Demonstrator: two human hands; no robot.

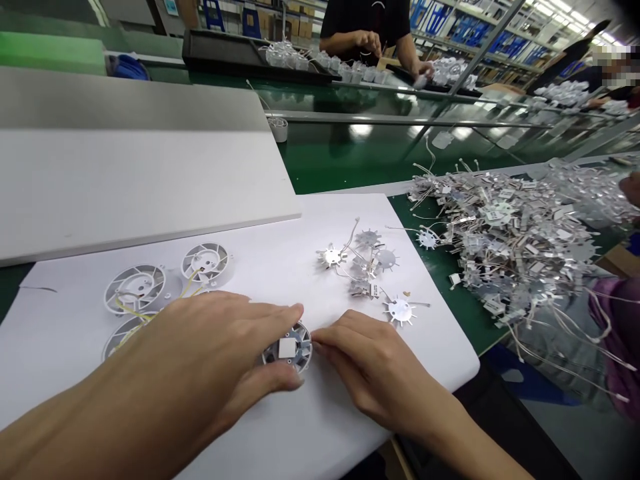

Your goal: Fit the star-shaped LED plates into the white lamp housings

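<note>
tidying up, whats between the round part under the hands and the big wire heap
In the head view, the round part and the heap have loose star-edged metal discs on the white sheet between them, then a strip of green mat.

Factory assembly floor: green conveyor bench (350, 167), heaped wired metal discs (500, 247), stocked warehouse shelves (465, 27).

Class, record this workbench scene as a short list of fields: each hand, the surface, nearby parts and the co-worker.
Left hand: fingers and thumb over a round white slotted plastic housing
Right hand: fingertips at that housing's right edge
Surface: white sheet on a green workbench
On sheet: white slotted housings with yellow wires; star-shaped silver metal discs with thin wires
Beside sheet: heap of silver metal discs and wires
Beyond: co-worker's hands at the far bench
</note>
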